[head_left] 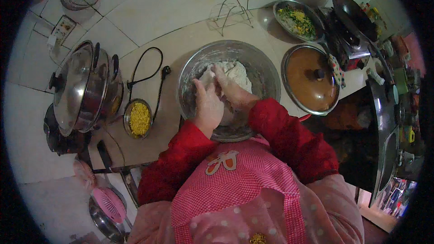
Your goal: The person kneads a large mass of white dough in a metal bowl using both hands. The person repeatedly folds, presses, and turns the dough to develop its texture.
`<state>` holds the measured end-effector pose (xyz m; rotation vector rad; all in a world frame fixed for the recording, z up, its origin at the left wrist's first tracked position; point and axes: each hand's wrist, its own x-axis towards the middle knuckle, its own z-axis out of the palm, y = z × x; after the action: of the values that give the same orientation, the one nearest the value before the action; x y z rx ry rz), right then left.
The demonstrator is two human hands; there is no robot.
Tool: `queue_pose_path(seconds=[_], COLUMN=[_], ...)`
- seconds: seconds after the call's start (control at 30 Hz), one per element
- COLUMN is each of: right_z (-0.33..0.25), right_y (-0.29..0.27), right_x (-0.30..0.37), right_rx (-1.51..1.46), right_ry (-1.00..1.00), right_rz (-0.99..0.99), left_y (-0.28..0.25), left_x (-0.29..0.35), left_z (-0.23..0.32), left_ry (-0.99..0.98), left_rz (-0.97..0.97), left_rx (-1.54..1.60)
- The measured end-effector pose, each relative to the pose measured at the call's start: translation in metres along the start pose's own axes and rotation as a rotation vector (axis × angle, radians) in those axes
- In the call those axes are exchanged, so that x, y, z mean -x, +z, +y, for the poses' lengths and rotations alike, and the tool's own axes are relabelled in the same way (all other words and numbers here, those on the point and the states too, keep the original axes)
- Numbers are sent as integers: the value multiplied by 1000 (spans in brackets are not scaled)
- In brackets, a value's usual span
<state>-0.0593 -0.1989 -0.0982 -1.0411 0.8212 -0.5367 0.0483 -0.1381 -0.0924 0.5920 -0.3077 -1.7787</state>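
Note:
A wide steel mixing bowl [271,79] stands on the counter right in front of me, its inner wall smeared with flour. White, floury dough [239,74] lies in its far part. Over the bowl's near half my left hand [209,106] is tilted up, fingers stretched out and dusted with flour. My right hand [233,91] comes in from the other side, its fingers extended over the dough's near left edge and close against the left hand. Whether a bit of dough sits between the palms is hidden.
Left of the bowl are a small dish of yellow crumbs [139,118], a black power cord [158,95] and a large lidded steel pot [79,90]. To the right lie a round lidded pan [312,81], a bowl of chopped filling [296,21] and a stove with a wok [355,16]. A wire rack [231,16] stands behind.

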Motion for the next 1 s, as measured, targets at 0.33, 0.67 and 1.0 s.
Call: queue_pose_path(seconds=[0.33, 0.67, 1.0], right_z=[23, 52, 27], right_y=[5, -13, -6], right_x=[-15, -52, -45], right_rx=[-550, 278, 883], right_ry=[-135, -82, -366], right_rz=[336, 538, 496], left_y=[-13, -24, 1], left_x=[-26, -28, -12], left_z=[-18, -30, -19], left_ry=[136, 109, 123], left_rz=[46, 196, 96], left_rx=[258, -53, -98])
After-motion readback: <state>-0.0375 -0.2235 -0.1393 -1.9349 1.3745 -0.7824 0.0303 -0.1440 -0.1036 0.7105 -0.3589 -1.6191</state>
